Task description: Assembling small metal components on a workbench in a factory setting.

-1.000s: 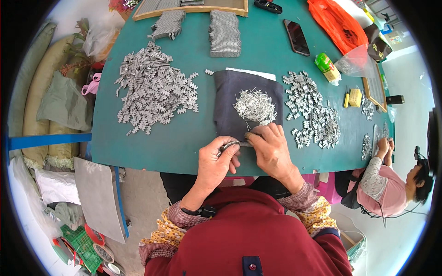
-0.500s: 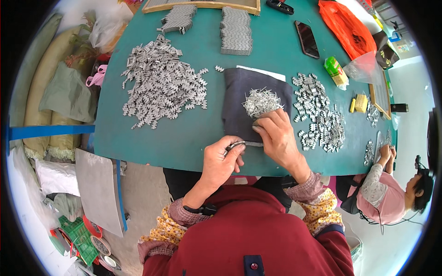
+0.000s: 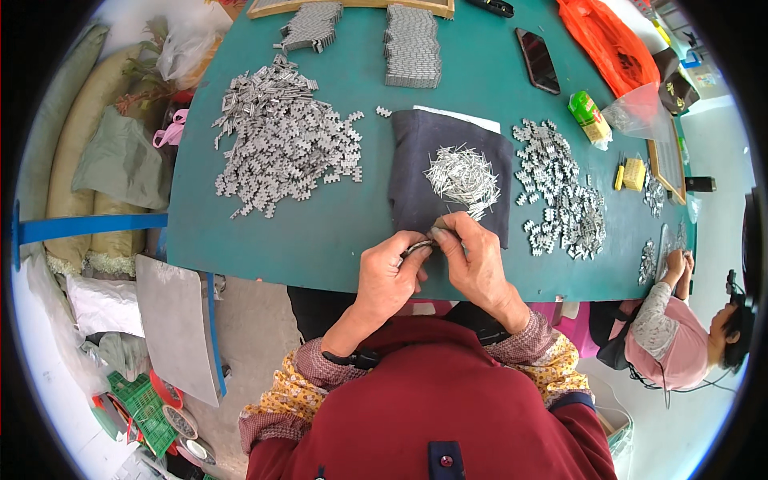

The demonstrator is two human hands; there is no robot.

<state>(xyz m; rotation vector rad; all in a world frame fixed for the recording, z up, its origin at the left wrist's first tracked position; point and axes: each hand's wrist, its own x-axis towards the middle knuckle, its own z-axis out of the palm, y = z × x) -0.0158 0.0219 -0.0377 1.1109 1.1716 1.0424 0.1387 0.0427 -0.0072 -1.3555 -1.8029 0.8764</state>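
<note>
At lower centre, the left hand (image 3: 388, 280) and right hand (image 3: 476, 260) meet, fingers pinched on a small metal piece (image 3: 418, 247) between them. Just above lie thin pins (image 3: 462, 176) on dark cloth (image 3: 416, 152), flanked by grey part heaps on the teal worktop (image 3: 336, 232).

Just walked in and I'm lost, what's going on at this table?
A person at a green table holds a small metal piece between the left hand and right hand, over a dark cloth with thin pins. Piles of grey metal parts lie either side. Another person sits at the right.
</note>
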